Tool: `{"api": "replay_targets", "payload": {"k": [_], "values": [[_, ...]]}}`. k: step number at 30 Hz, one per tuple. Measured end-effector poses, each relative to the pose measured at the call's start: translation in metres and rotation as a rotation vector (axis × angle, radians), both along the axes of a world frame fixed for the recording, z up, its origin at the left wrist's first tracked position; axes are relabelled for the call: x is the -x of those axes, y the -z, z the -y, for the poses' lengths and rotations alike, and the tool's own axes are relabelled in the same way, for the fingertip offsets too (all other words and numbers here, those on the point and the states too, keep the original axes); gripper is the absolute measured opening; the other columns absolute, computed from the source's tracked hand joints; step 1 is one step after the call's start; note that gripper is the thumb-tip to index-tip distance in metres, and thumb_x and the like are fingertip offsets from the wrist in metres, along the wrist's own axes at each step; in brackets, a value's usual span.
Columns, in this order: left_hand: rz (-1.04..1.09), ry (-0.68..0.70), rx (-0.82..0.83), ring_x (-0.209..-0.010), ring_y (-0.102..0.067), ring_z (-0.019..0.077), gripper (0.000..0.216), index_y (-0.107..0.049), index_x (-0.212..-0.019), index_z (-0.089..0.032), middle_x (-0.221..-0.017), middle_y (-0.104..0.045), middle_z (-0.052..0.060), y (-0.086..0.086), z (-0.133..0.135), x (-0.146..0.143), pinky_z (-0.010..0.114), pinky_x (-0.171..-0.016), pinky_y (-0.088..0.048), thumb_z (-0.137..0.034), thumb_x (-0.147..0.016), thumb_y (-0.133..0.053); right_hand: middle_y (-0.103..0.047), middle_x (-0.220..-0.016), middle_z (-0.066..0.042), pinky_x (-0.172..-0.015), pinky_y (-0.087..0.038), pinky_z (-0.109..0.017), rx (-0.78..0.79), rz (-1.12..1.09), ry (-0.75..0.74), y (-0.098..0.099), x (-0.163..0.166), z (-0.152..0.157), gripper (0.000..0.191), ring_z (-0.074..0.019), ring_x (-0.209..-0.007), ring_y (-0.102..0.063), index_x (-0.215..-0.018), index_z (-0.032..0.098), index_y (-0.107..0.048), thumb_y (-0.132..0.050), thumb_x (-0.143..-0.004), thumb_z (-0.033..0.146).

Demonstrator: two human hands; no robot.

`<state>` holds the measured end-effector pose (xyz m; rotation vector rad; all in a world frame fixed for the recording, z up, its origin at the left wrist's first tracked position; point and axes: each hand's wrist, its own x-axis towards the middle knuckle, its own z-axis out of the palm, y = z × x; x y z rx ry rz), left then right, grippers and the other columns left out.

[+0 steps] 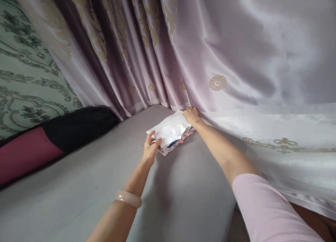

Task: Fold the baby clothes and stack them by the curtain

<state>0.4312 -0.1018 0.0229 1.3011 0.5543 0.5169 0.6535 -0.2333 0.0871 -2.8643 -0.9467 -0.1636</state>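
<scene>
A folded white cloth (170, 127) lies on top of a small stack of folded fabrics (180, 140), whose pink, blue and patterned edges show along the near side. At the stack's left corner, my left hand (151, 146) grips the white cloth's edge with curled fingers and thumb. My right hand (191, 115) is closed over the far right corner of the same cloth, its fingertips partly hidden. The stack rests on a grey padded surface (110, 172), near its far corner.
Pinkish-purple curtains (168, 60) with gold patterns hang behind and to the right of the grey surface. A long black and dark-pink bag or bolster (81, 128) lies along its left edge. Green patterned wallpaper (28, 60) covers the left wall.
</scene>
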Motion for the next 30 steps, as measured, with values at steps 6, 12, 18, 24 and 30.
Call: {"api": "replay_targets", "payload": {"k": [6,12,18,24,30], "values": [[0.014,0.017,-0.074,-0.059,-0.052,0.0081,0.070,-0.058,-0.124,-0.019,-0.076,-0.054,-0.003,0.005,0.003,0.000,0.021,-0.056,-0.043,-0.041,-0.063,-0.084,-0.041,-0.152,-0.009,-0.110,-0.023,-0.058,-0.002,-0.114,-0.026,0.013,0.007,-0.020,0.050,-0.0315,-0.139,-0.033,-0.143,0.025,-0.047,-0.026,-0.100,0.041],[-0.056,0.075,-0.065,-0.058,-0.052,0.0104,0.084,-0.051,-0.134,-0.012,-0.067,-0.053,-0.003,0.009,0.008,0.002,0.022,-0.057,-0.042,-0.040,-0.063,-0.085,-0.024,-0.160,-0.006,-0.111,-0.019,-0.061,0.011,-0.340,0.070,0.027,-0.005,-0.015,0.062,-0.0327,-0.145,-0.023,-0.150,0.033,-0.034,-0.014,-0.098,0.059],[-0.172,0.051,-0.205,-0.063,-0.052,0.0073,0.077,-0.054,-0.130,-0.015,-0.088,-0.054,0.001,0.008,0.008,0.014,0.021,-0.061,-0.044,-0.037,-0.063,-0.085,-0.023,-0.161,-0.002,-0.111,-0.018,-0.063,0.035,-0.315,0.064,0.027,-0.005,-0.016,0.062,-0.0336,-0.144,-0.024,-0.150,0.035,-0.032,-0.009,-0.097,0.058],[-0.292,0.016,-0.506,-0.083,-0.061,0.0153,0.055,-0.057,-0.121,-0.018,-0.111,-0.056,0.009,0.013,-0.029,0.117,0.029,-0.073,-0.053,-0.045,-0.074,-0.069,-0.027,-0.158,-0.014,-0.111,-0.010,-0.066,0.156,-0.158,0.148,0.014,0.007,-0.024,0.067,-0.0377,-0.143,-0.021,-0.154,0.020,-0.024,-0.012,-0.098,0.054],[-0.541,-0.099,-0.982,-0.091,-0.065,0.0236,0.043,-0.062,-0.112,-0.022,-0.109,-0.062,0.010,0.021,-0.092,0.281,0.039,-0.082,-0.056,-0.051,-0.083,-0.049,-0.036,-0.153,-0.015,-0.110,-0.016,-0.063,-0.010,-0.016,0.001,0.011,0.052,-0.047,0.058,-0.0365,-0.140,-0.026,-0.148,0.018,-0.037,-0.019,-0.100,0.044]]}}
